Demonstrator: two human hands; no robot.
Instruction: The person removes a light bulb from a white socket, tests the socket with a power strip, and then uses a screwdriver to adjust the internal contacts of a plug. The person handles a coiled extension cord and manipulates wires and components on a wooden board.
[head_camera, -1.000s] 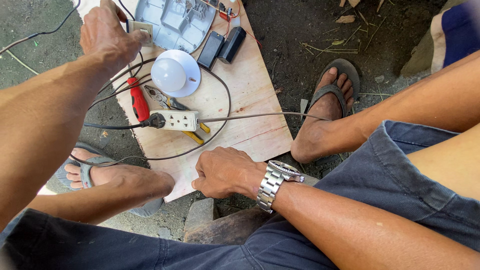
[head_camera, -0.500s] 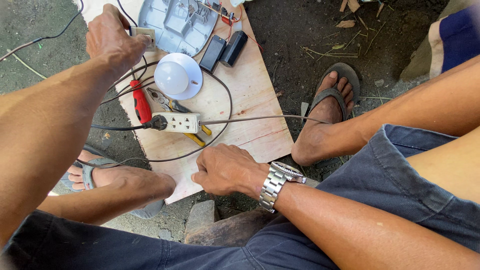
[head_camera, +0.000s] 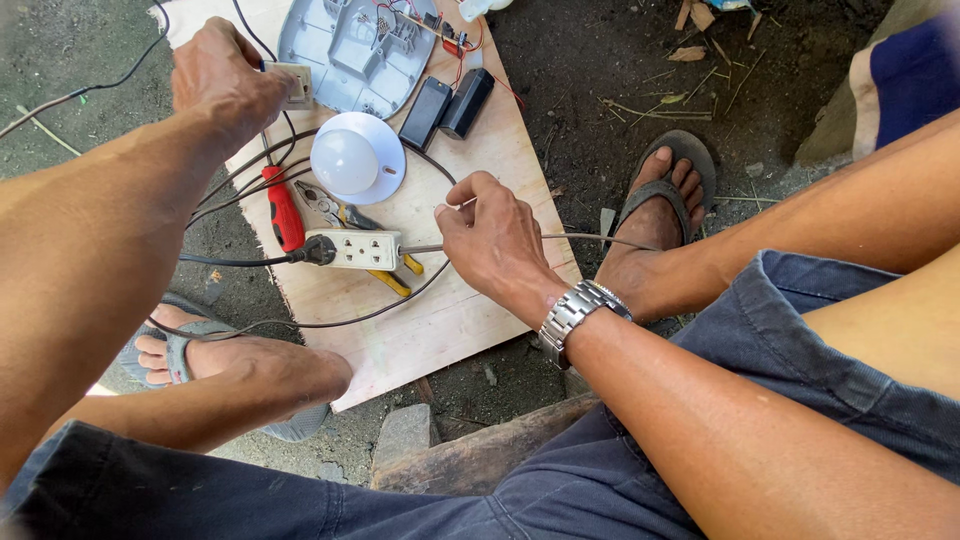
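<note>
left hand (head_camera: 225, 80) at far left of the plywood board (head_camera: 470, 320), fingers clamped on a small beige switch box (head_camera: 292, 85), likely held there to keep its trailing black wires (head_camera: 250, 175) from dragging it. right hand (head_camera: 495, 240) mid-board, fingertips pinched on a thin grey cable (head_camera: 580, 238) running right off the board toward the sandalled foot (head_camera: 660, 215); pinch sits just right of the white power strip (head_camera: 352, 248), so the cable looks held taut at the strip end. black plug (head_camera: 318, 250) is seated in the strip's left end. red-handled screwdriver (head_camera: 283, 208) and yellow-handled pliers (head_camera: 360, 235) lie touching/under the strip, near to reach. white bulb dome (head_camera: 355, 158) just beyond. open grey lamp housing (head_camera: 355, 45) at far edge holds small wires and board parts, details too small. two black battery cells (head_camera: 448, 102) lie loose beside it, outside any container.
</note>
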